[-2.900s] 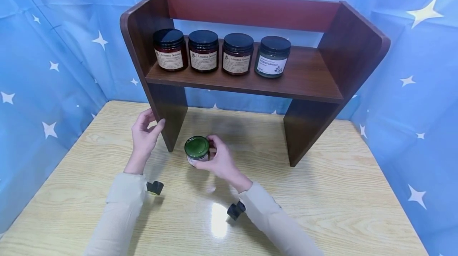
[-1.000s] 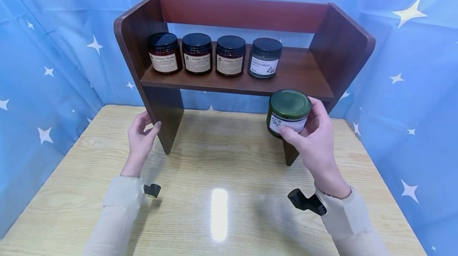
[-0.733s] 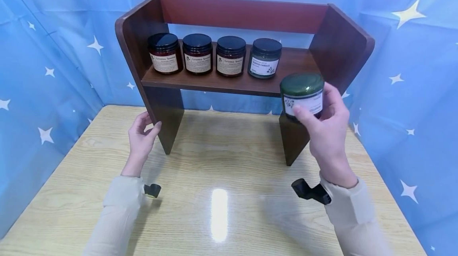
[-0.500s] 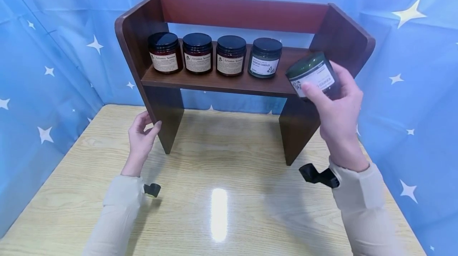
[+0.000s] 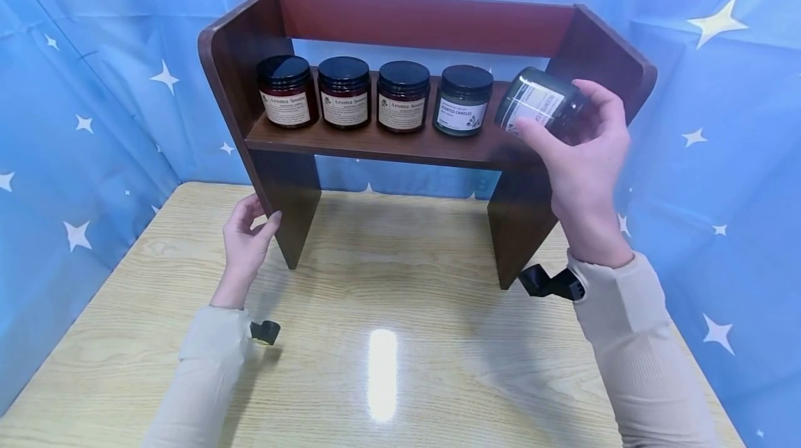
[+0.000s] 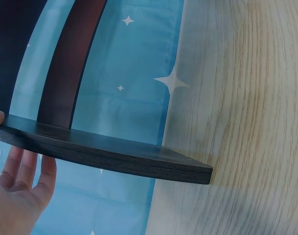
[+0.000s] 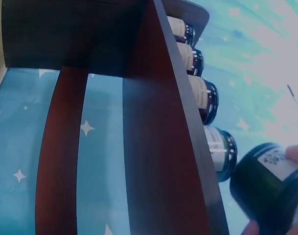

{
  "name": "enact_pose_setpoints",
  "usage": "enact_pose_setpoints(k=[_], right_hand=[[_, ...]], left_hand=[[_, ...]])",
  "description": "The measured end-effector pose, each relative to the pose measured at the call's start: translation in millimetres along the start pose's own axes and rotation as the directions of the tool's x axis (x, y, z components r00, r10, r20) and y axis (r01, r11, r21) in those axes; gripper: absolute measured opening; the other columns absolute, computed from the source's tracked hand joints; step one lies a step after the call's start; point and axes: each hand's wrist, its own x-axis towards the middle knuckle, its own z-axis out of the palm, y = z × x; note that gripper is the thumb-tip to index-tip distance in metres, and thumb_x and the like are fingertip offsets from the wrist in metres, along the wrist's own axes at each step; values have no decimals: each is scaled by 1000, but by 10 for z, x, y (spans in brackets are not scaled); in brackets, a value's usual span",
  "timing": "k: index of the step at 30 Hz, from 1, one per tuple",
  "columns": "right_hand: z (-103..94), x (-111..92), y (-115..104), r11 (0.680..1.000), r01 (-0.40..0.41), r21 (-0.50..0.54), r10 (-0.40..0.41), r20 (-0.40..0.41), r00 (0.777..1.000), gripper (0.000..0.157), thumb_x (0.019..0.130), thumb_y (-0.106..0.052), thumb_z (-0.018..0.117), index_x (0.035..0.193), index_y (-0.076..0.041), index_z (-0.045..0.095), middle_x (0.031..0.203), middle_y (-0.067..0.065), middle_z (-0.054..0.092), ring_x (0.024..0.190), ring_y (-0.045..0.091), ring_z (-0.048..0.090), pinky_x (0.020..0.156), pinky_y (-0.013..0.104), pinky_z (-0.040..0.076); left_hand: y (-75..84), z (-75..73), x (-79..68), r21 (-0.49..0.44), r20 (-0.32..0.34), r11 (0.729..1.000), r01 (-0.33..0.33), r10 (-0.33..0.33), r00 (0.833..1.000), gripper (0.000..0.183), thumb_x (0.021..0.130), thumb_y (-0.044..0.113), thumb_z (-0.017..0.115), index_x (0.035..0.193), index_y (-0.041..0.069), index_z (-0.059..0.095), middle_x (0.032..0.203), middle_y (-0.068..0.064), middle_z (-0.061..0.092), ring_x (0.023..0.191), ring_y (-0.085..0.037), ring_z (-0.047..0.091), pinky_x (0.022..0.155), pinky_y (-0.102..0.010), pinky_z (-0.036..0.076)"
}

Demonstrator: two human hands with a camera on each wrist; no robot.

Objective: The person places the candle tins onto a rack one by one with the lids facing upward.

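My right hand (image 5: 588, 156) grips a green scented candle jar (image 5: 535, 101) with thumb and fingers. That jar is tilted sideways in front of the shelf's right part, its dark lid end towards my palm. In the right wrist view, the held jar (image 7: 263, 183) is beside the shelf edge, near the upright green candle jar (image 7: 221, 152). My left hand (image 5: 245, 236) holds the left side panel (image 5: 281, 197) of the brown wooden shelf; in the left wrist view, the thumb and fingers lie on opposite sides of the panel (image 6: 114, 149).
Three amber candle jars (image 5: 347, 108) with black lids stand in a row on the shelf board (image 5: 375, 145), left of the upright green one. The shelf stands on a light wood table (image 5: 388, 295). A blue star-patterned curtain (image 5: 94, 121) hangs behind and at the sides.
My right hand has lifted the green candle jar from the table, up and right to shelf height. The jar has turned from upside down to sideways. The left hand keeps its hold.
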Motion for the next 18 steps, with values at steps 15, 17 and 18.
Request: enact_pose_setpoints(k=[15, 17, 18], right_hand=[[123, 128, -9, 995, 2, -96, -7, -54, 999, 59, 64, 0, 81, 115, -6, 53, 109, 6, 52, 103, 16, 47, 87, 22, 43], [139, 137, -21, 984, 15, -176, -26, -63, 998, 61, 65, -2, 80, 118, -6, 51, 114, 5, 50, 109, 13, 44, 91, 18, 39], [146, 143, -27, 972, 17, -234, -34, -66, 997, 63, 65, -4, 80, 120, -7, 49, 117, 3, 49, 112, 12, 42, 93, 15, 36]], left_hand=[[-9, -6, 0, -1, 1, 1000, 3, -3, 1000, 33, 80, -18, 58, 112, -19, 49, 90, 10, 62, 82, -6, 58, 70, -14, 52], [-6, -5, 0, 2, 1, 1000, 4, -4, 1000, 33, 80, -18, 58, 112, -20, 49, 90, 9, 62, 83, -6, 58, 70, -14, 52], [-5, -4, 1, 2, 1, 1000, 5, -5, 1000, 33, 80, -18, 58, 112, -20, 49, 90, 9, 62, 83, -6, 58, 70, -14, 52]])
